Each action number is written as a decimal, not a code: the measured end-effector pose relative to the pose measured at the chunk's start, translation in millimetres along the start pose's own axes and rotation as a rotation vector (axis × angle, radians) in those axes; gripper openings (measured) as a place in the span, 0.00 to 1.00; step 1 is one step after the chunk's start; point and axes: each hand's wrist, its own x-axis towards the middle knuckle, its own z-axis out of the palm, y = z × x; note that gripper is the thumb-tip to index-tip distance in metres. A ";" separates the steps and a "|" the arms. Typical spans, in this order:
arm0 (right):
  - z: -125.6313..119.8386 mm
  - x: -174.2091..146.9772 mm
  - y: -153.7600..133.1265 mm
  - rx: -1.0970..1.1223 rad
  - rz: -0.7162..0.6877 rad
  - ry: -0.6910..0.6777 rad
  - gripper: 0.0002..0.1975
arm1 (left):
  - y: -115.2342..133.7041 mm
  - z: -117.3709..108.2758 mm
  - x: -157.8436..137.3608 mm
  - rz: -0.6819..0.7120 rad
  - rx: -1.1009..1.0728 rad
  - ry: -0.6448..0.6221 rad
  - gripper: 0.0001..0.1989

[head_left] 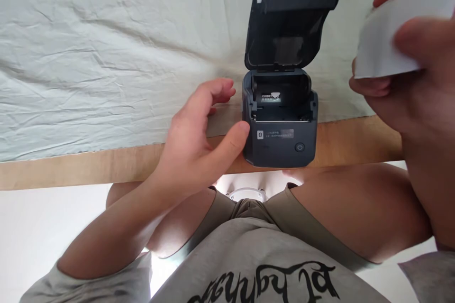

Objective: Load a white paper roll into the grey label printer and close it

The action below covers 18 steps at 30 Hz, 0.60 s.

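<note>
A dark blue-grey label printer sits at the table's front edge with its black lid swung up and back. Its inner bay is exposed, and I see no roll inside. My left hand is at the printer's left side, fingers apart; the thumb tip appears to touch the casing, and the other fingers stay clear of it. Away to the right and above the table, my right hand grips white paper between thumb and fingers. That paper is blurred and runs out of the frame, so its full shape is hidden.
A pale, wrinkled cloth covers the table, leaving a bare wooden strip along the front edge. My legs and grey shirt are just below that edge. A white round-edged object shows between my knees.
</note>
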 end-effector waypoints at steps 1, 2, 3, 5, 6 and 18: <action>0.3 -3.0 -0.5 0.056 0.019 0.020 0.21 | -0.1 0.8 0.2 -0.027 -0.017 0.012 0.20; 0.1 -5.7 -0.3 0.074 0.025 0.044 0.21 | 0.0 1.9 0.6 -0.050 -0.027 0.018 0.19; -0.6 -8.0 0.6 0.047 0.010 0.067 0.23 | 0.3 3.0 1.0 -0.054 -0.033 0.019 0.18; -2.5 -11.0 3.1 -0.118 -0.076 0.089 0.23 | 1.4 5.8 2.5 -0.022 -0.046 0.028 0.18; -3.5 -11.6 4.1 -0.191 -0.097 0.080 0.22 | 2.3 7.4 3.4 -0.006 -0.059 0.043 0.17; 0.6 -1.7 -0.8 -0.289 -0.055 -0.075 0.22 | 26.1 7.0 14.2 0.228 -0.114 0.193 0.28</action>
